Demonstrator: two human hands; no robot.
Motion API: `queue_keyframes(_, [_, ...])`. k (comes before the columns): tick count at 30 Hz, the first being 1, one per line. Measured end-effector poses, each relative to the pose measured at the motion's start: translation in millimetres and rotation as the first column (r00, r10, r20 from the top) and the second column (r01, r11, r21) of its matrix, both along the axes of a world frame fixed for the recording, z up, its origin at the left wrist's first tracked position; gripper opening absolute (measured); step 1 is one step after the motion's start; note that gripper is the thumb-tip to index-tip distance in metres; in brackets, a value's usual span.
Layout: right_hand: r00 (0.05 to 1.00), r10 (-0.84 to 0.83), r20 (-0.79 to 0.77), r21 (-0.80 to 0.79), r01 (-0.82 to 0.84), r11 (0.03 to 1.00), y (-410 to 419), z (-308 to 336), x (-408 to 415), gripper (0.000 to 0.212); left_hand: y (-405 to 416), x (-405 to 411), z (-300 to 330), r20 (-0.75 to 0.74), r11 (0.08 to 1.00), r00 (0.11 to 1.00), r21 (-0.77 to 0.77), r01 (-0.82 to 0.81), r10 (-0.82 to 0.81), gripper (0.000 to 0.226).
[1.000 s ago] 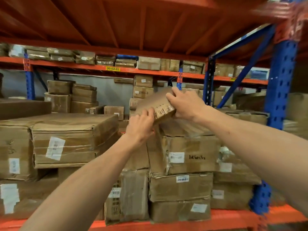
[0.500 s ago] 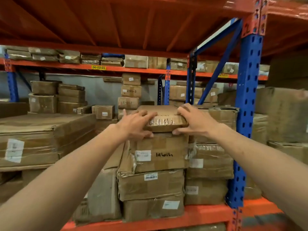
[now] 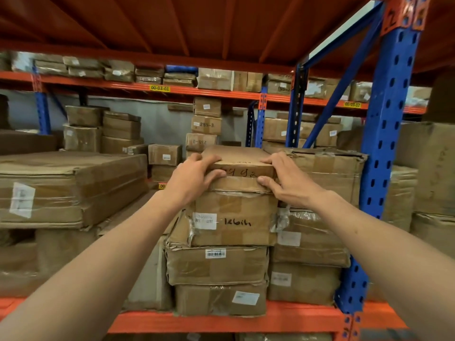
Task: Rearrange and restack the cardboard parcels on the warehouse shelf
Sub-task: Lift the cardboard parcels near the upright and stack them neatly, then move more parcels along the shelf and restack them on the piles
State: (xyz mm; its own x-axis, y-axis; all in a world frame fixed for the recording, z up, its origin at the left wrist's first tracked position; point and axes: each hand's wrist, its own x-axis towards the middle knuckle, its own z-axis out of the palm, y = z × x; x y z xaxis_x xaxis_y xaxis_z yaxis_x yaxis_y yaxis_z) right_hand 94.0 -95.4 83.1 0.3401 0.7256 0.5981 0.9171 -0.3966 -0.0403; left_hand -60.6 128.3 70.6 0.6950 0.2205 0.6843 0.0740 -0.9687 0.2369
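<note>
Hands grip a flat cardboard parcel point(image 3: 240, 162) at its two near corners: the left hand point(image 3: 190, 179) wraps the near-left corner with fingers over the top and thumb on the front edge, and the right hand point(image 3: 286, 179) holds the near-right corner the same way. Both are closed on the flat parcel, which lies level on top of the centre stack. Black handwriting runs along its front edge, though the characters are hard to read.

Directly beneath the flat parcel sits a taped box point(image 3: 234, 217) with a white label and black marker scrawl on its front. Below that come a barcoded box point(image 3: 216, 265) and then a bottom box point(image 3: 220, 300), which rests on the orange shelf beam point(image 3: 283, 321). Touching the right side of this stack is a second pile of plastic-wrapped boxes point(image 3: 310, 239), whose top carton rises about level with the flat parcel. A blue upright point(image 3: 384, 153) stands just right of that pile. To the left of the flat parcel, well apart from it, lies a wide, low carton point(image 3: 73, 185) with a white sticker. Behind the flat parcel, further back, a narrow tower of small boxes point(image 3: 206, 124) rises toward the upper orange beam.
</note>
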Motion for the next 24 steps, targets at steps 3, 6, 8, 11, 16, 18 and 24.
queue_keyframes(3, [0.999,0.013,-0.046,0.015,-0.012,1.000,2,0,-1,0.051,2,-6,0,-0.017,1.000,1.000,-0.010,0.009,-0.010,0.054])
queue_keyframes(6, [0.997,-0.038,-0.061,-0.081,0.033,0.996,-3,6,-11,0.063,6,-15,3,-0.092,0.996,0.993,-0.058,0.066,-0.071,0.073])
queue_keyframes(8, [0.993,-0.107,-0.043,-0.163,0.099,0.982,-6,15,-19,0.073,12,-23,5,-0.142,0.989,0.982,-0.097,0.111,-0.124,0.089])
queue_keyframes(11, [0.971,-0.207,0.119,-0.236,0.230,0.944,-3,26,-31,0.081,32,-39,2,-0.171,0.990,0.976,-0.070,0.125,-0.135,0.099])
queue_keyframes(16, [0.954,-0.130,0.271,-0.137,0.172,0.976,39,35,-74,0.084,86,-94,-3,-0.203,0.997,0.977,0.029,0.072,-0.065,0.097])
queue_keyframes(18, [0.952,-0.096,0.290,-0.114,0.134,0.984,73,41,-103,0.082,117,-121,-2,-0.144,0.994,0.989,0.101,0.035,-0.020,0.094])
queue_keyframes(24, [0.938,0.038,0.343,-0.188,0.029,0.982,205,40,-184,0.079,207,-202,-25,0.220,0.964,0.946,0.066,-0.257,0.237,0.095])
